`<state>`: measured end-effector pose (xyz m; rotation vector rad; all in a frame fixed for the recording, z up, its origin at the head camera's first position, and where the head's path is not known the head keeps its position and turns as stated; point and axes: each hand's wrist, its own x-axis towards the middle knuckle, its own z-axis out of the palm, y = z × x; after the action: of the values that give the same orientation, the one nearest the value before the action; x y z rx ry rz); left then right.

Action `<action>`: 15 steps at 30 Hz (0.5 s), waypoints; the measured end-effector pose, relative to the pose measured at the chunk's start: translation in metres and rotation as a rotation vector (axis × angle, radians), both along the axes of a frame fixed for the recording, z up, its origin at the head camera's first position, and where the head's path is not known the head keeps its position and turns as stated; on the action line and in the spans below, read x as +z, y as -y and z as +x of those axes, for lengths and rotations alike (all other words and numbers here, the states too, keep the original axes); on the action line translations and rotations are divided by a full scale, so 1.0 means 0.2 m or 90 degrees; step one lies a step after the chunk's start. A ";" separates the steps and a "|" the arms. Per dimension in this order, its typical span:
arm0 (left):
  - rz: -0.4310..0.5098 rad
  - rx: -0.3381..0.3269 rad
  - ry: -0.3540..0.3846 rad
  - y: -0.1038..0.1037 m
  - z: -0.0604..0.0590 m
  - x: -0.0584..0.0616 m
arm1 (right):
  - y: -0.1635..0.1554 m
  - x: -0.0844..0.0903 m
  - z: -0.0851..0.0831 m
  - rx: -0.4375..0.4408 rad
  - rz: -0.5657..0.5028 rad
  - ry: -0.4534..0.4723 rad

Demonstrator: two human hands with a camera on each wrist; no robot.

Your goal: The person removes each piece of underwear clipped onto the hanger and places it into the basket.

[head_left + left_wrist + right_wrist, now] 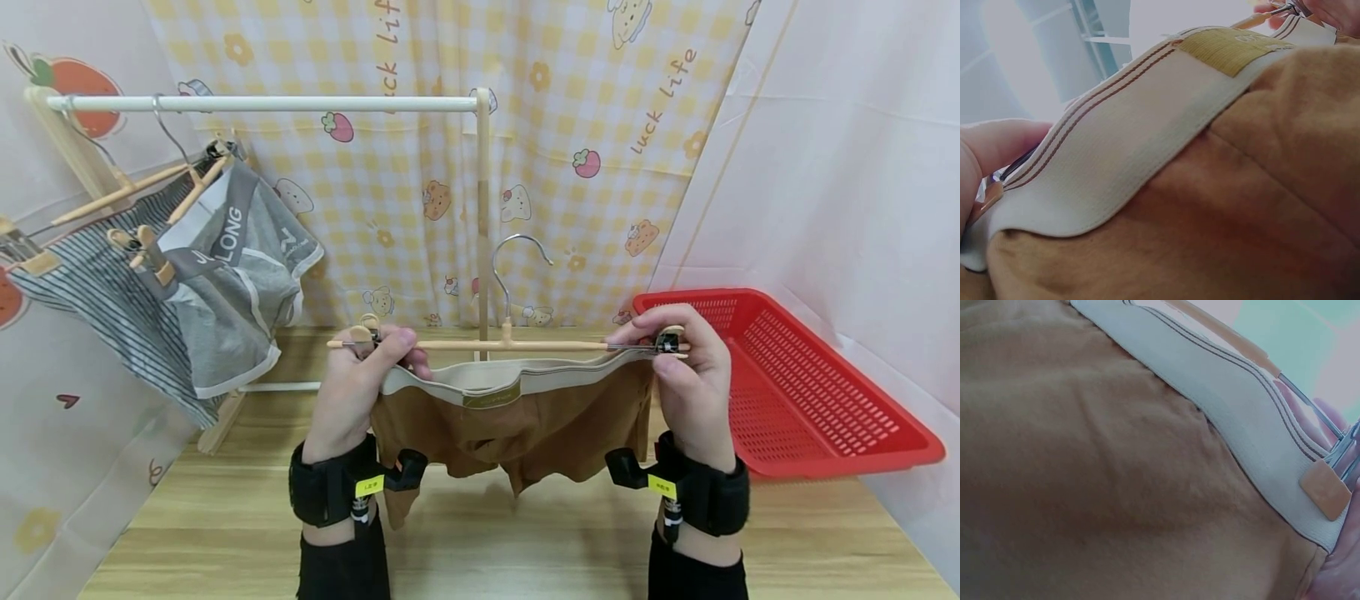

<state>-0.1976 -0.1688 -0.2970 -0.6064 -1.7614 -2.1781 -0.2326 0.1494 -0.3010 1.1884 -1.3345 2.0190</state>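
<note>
I see my left hand (352,392) pinching the left clip of the hanger (495,342) together with the left corner of the waistband (480,377); the fingers are curled around the clip. My right hand (693,392) does the same at the right clip, with thumb and fingers closed on it and on the waistband edge. The hanger is level in the air between both hands, above the table (525,533), its metal hook pointing up. The brown shorts (525,433) hang below the hanger bar, and the pale waistband sags a little in the middle. In the right wrist view the small wooden clip (1326,489) sits on the waistband end. The red basket (810,392) stands just beside my right hand. On the left, a rack (262,103) carries grey shorts (232,283) and striped shorts (105,308) on hangers.
</note>
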 end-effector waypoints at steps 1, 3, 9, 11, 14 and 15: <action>0.001 -0.002 -0.001 0.00 0.00 0.00 | 0.00 0.00 0.00 0.004 0.000 0.002; 0.001 -0.006 -0.005 0.00 0.00 0.00 | 0.00 0.00 0.00 0.005 0.004 0.009; 0.003 -0.012 -0.014 0.00 0.00 0.00 | 0.00 0.01 0.00 0.016 0.007 0.022; 0.005 -0.011 -0.019 0.00 0.00 0.00 | 0.00 0.01 0.00 0.024 0.009 0.029; 0.008 -0.009 -0.028 0.00 0.00 0.00 | 0.00 0.01 0.00 0.037 0.014 0.039; 0.008 -0.008 -0.032 0.00 -0.01 0.00 | 0.00 0.01 0.00 0.039 0.016 0.041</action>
<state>-0.1987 -0.1682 -0.2968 -0.6638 -1.7222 -2.1614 -0.2317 0.1489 -0.2989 1.1981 -1.3730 2.1069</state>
